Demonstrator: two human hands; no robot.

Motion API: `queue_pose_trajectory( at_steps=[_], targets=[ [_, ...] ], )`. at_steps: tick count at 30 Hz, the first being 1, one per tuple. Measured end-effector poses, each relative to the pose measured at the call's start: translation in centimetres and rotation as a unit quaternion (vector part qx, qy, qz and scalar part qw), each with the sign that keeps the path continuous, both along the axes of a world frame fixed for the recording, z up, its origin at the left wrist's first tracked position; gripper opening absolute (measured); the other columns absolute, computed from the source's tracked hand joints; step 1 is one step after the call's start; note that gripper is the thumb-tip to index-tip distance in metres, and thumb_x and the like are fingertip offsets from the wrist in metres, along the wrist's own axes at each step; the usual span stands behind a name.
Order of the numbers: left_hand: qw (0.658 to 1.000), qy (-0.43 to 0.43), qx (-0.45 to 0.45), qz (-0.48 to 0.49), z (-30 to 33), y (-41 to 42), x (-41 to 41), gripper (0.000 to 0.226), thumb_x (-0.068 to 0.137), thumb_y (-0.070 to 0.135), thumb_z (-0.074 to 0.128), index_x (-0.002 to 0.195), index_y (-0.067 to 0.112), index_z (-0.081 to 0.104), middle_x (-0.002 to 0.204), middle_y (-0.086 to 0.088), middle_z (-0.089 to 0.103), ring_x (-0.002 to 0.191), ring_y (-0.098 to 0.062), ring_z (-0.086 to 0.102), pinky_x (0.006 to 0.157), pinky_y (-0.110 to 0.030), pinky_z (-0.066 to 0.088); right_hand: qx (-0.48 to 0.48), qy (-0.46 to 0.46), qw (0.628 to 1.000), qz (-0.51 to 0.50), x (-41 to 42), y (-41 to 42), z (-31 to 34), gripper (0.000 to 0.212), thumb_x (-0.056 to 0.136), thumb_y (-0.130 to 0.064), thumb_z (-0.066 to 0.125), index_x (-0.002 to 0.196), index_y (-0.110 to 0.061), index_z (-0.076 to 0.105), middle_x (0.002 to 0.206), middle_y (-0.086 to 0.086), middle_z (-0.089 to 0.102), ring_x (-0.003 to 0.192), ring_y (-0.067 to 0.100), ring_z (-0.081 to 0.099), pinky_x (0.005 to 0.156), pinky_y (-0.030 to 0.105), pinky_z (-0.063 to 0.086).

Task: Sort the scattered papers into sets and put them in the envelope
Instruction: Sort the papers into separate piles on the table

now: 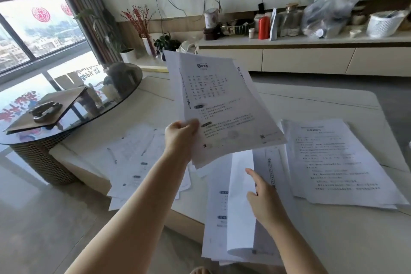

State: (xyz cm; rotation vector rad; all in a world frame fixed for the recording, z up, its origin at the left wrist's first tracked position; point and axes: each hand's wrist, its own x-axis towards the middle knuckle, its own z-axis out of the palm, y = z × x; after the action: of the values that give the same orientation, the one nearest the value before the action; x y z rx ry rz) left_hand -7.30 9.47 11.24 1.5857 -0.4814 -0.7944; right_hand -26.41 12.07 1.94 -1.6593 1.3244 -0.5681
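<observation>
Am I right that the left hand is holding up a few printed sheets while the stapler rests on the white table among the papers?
Not quite: the stapler rests on the brown envelope on the round glass table, as the head view shows. The left hand does hold up printed sheets.

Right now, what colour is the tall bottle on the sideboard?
Bright red-orange bottle, seen in the head view, the only one, standing among jars on the sideboard.

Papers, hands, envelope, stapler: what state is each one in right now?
Left hand: raised, pinching a few sheets.
Held sheets: lifted off the table, fanned, printed side up.
Right hand: fingers straight, touching the middle pile.
Middle pile: messy, one sheet curling upward.
Left pile: scattered flat.
Right pile: lying flat, roughly stacked.
Envelope: lying on the glass table, papers not yet inside.
Stapler: resting on the envelope.
</observation>
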Motion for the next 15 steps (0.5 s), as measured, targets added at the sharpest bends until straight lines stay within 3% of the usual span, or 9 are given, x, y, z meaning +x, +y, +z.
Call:
queue_pose_trajectory(
  at_steps=[2, 5, 7, 9, 10, 11, 13, 15],
  targets=[
    [0.998, 0.032, 0.007, -0.046, -0.9, -2.6, -2.5, 0.006, 0.088, 0.008, 0.064, 0.083, 0.007, 0.060, 0.081, -0.008, 0.067, 0.070, -0.022, 0.065, 0.063, -0.033, 0.057, 0.006, 0.002, 1.000, 0.001, 0.0, -0.4, -0.1, 0.056, 0.091, 0.006, 0.037, 0.140, -0.021, 0.040, 0.060, -0.011, 0.030, 0.039, -0.001, 0.040, 0.042, 0.012, 0.031],
    [0.988, 0.099, 0.021, -0.117, -2.6, -7.0, -6.4, 0.008, 0.090, 0.000, 0.056, 0.098, 0.000, 0.059, 0.095, -0.015, 0.065, 0.084, -0.030, 0.064, 0.082, -0.046, 0.054, 0.025, -0.008, 1.000, 0.003, 0.3, -0.9, -0.7, 0.055, 0.092, 0.003, 0.038, 0.140, -0.024, 0.041, 0.069, -0.017, 0.028, 0.050, -0.001, 0.037, 0.049, 0.008, 0.034],
    [0.973, 0.165, 0.031, -0.156, -3.9, -9.6, -8.8, 0.018, 0.093, -0.008, 0.046, 0.108, -0.005, 0.056, 0.106, -0.021, 0.062, 0.092, -0.035, 0.060, 0.091, -0.053, 0.048, 0.045, -0.014, 0.999, 0.003, 0.3, -1.4, -1.2, 0.055, 0.091, 0.003, 0.038, 0.139, -0.025, 0.042, 0.081, -0.018, 0.042, 0.061, -0.002, 0.041, 0.055, 0.007, 0.035],
    [0.958, 0.212, 0.058, -0.183, -5.7, -11.7, -10.5, 0.033, 0.094, -0.011, 0.037, 0.125, -0.007, 0.049, 0.125, -0.024, 0.055, 0.107, -0.039, 0.056, 0.096, -0.057, 0.043, 0.069, -0.016, 0.997, -0.010, 0.3, -1.8, -1.7, 0.056, 0.090, 0.003, 0.038, 0.139, -0.025, 0.042, 0.112, -0.008, 0.056, 0.090, 0.001, 0.056, 0.071, 0.010, 0.041],
    [0.951, 0.225, 0.072, -0.198, -6.7, -12.4, -11.0, 0.038, 0.095, -0.011, 0.034, 0.130, -0.006, 0.047, 0.130, -0.024, 0.053, 0.114, -0.039, 0.054, 0.098, -0.058, 0.042, 0.078, -0.017, 0.997, -0.014, 0.3, -1.9, -2.0, 0.056, 0.090, 0.003, 0.038, 0.139, -0.024, 0.042, 0.117, -0.008, 0.057, 0.098, 0.004, 0.057, 0.077, 0.013, 0.042],
    [0.947, 0.230, 0.088, -0.206, -7.6, -13.0, -11.4, 0.038, 0.095, -0.011, 0.033, 0.130, -0.004, 0.047, 0.129, -0.023, 0.054, 0.115, -0.038, 0.054, 0.098, -0.058, 0.042, 0.080, -0.017, 0.997, -0.015, 0.3, -2.1, -2.3, 0.056, 0.089, 0.003, 0.038, 0.139, -0.023, 0.043, 0.107, -0.015, 0.056, 0.091, 0.002, 0.056, 0.074, 0.011, 0.041],
    [0.947, 0.226, 0.113, -0.199, -9.1, -13.6, -11.7, 0.035, 0.095, -0.011, 0.030, 0.124, -0.003, 0.049, 0.118, -0.019, 0.057, 0.103, -0.034, 0.057, 0.094, -0.055, 0.043, 0.075, -0.009, 0.997, -0.010, 0.2, -2.5, -2.8, 0.055, 0.089, 0.002, 0.038, 0.138, -0.023, 0.044, 0.081, -0.020, 0.045, 0.071, -0.001, 0.047, 0.064, 0.009, 0.038],
    [0.951, 0.210, 0.131, -0.184, -10.5, -14.2, -11.4, 0.036, 0.095, -0.011, 0.029, 0.124, -0.002, 0.048, 0.105, -0.018, 0.058, 0.086, -0.031, 0.058, 0.090, -0.053, 0.044, 0.070, -0.005, 0.997, -0.013, 0.1, -2.9, -3.2, 0.054, 0.089, 0.000, 0.039, 0.137, -0.024, 0.044, 0.107, -0.015, 0.059, 0.093, 0.004, 0.057, 0.078, 0.013, 0.044]
  ],
)
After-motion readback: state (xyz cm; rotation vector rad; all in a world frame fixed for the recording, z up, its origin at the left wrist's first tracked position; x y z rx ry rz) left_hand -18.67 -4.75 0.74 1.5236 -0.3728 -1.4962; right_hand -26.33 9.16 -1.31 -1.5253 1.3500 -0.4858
